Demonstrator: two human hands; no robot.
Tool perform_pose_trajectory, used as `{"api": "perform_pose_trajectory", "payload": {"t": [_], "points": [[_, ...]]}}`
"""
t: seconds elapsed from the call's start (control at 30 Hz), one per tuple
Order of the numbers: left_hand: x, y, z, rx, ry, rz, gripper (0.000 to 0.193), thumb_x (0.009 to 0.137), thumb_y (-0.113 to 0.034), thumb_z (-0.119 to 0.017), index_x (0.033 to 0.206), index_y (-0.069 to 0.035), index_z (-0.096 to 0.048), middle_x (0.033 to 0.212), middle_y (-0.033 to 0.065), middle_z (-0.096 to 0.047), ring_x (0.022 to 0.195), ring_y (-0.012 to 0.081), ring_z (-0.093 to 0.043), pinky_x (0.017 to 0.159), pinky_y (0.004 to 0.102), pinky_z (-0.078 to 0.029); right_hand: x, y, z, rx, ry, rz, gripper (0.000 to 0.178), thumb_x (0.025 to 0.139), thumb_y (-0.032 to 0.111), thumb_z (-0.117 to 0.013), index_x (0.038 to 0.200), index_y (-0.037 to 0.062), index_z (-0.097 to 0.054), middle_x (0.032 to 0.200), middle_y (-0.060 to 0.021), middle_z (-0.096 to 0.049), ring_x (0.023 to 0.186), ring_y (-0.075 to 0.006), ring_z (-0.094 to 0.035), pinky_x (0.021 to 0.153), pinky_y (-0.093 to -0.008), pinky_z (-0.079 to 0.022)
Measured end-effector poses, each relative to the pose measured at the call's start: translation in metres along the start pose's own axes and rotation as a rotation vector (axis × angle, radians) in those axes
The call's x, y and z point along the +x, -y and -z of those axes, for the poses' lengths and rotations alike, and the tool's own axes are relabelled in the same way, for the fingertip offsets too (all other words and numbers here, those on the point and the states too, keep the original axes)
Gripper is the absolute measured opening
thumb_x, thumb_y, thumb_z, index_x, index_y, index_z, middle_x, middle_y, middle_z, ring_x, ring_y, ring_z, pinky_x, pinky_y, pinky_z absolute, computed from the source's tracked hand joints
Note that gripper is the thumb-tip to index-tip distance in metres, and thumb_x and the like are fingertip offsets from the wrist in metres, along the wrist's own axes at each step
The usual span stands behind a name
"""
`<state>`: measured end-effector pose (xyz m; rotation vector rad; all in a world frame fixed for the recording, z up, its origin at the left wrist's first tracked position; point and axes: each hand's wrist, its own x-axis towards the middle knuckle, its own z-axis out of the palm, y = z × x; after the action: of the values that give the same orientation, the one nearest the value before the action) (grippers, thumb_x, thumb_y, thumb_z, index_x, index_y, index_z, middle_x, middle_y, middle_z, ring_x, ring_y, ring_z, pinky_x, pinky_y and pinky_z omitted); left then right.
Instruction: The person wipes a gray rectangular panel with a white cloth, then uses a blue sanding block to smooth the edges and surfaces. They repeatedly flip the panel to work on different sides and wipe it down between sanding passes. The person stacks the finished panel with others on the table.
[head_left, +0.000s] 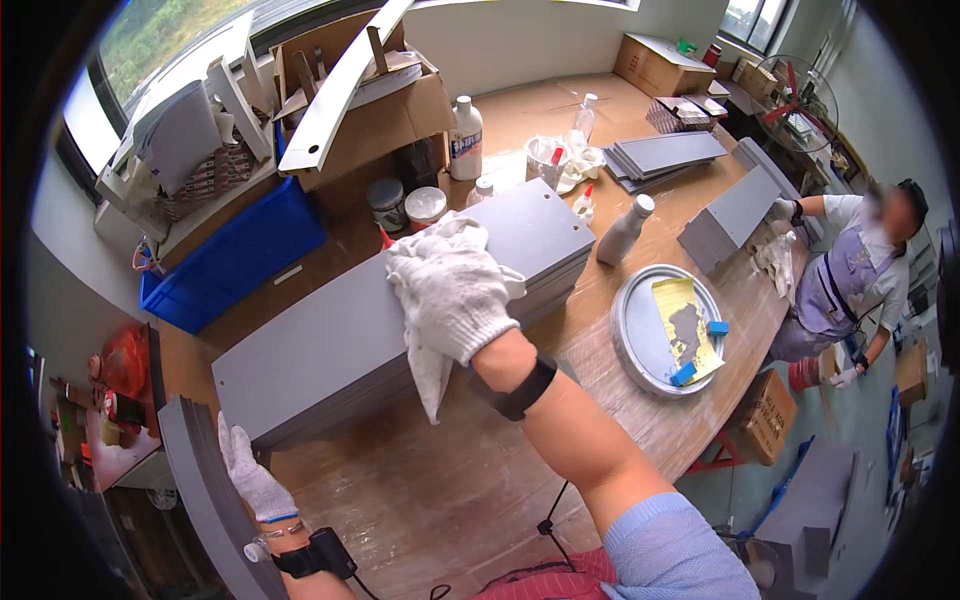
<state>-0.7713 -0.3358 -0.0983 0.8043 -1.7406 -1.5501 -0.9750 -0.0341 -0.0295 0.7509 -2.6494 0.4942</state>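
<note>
A stack of long grey boards (330, 330) lies slantwise across the table, with small holes near the top board's ends. My right hand (460, 290), in a white knit glove, presses a white cloth (428, 375) onto the top board. Part of the cloth hangs over the near edge of the stack. My left hand (258, 482), also gloved, has its fingers stretched out against the stack's left end and holds nothing. Close beside it, another pile of grey boards (205, 490) stands at the table's left edge.
Right of the stack are a grey bottle (626, 230) and a round lid (630, 350) bearing a yellow sheet with grey paste. Beyond it stand jars, a white bottle (466, 140) and a cardboard box (425, 105). A blue bin (245, 258) sits far left. At right, a co-worker (850, 265) touches other boards.
</note>
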Motion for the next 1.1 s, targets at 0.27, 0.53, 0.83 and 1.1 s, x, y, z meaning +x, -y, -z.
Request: {"api": "perform_pose_trajectory", "payload": {"t": [0.27,0.53,0.83,1.1], "points": [[-0.002,0.002,-0.009,-0.064,-0.001,-0.025,0.044,0.104,-0.018,-0.049,0.145,-0.002,-0.051,0.143,0.0095,-0.054,0.128,0.0198,-0.051,0.109,0.0344,-0.039,-0.104,-0.194,0.058,0.297,-0.020,-0.814,0.037,0.096,0.039,-0.059,0.099,0.0057,-0.076,0.098,-0.0157,-0.075,0.091,-0.0302,-0.071,0.081,-0.0433,-0.054],[0.005,0.012,0.007,-0.414,0.028,0.241,0.051,0.102,-0.031,-0.054,0.146,-0.007,-0.048,0.138,0.0092,-0.056,0.126,0.0260,-0.052,0.105,0.0398,-0.043,-0.179,-0.113,-0.003,0.739,0.471,-0.683,0.056,0.095,0.040,-0.060,0.133,-0.0010,-0.060,0.130,-0.0241,-0.064,0.124,-0.0339,-0.060,0.105,-0.0380,-0.045],[0.081,0.240,0.074,0.326,0.561,-0.011,0.054,0.103,-0.045,-0.046,0.143,-0.008,-0.045,0.145,0.0094,-0.049,0.132,0.0255,-0.047,0.105,0.0417,-0.046,-0.140,-0.223,-0.078,1.208,-0.225,-1.185,0.058,0.095,0.055,-0.058,0.129,0.0076,-0.061,0.119,-0.0106,-0.063,0.108,-0.0234,-0.060,0.090,-0.0399,-0.049],[0.078,0.217,0.037,-0.027,0.476,0.379,0.051,0.103,-0.042,-0.046,0.140,-0.007,-0.047,0.141,0.0109,-0.053,0.128,0.0261,-0.051,0.103,0.0407,-0.047,-0.149,-0.259,-0.110,1.222,-0.154,-1.181,0.052,0.097,0.053,-0.055,0.130,0.0142,-0.059,0.120,-0.0068,-0.063,0.113,-0.0230,-0.062,0.091,-0.0463,-0.054]]}}
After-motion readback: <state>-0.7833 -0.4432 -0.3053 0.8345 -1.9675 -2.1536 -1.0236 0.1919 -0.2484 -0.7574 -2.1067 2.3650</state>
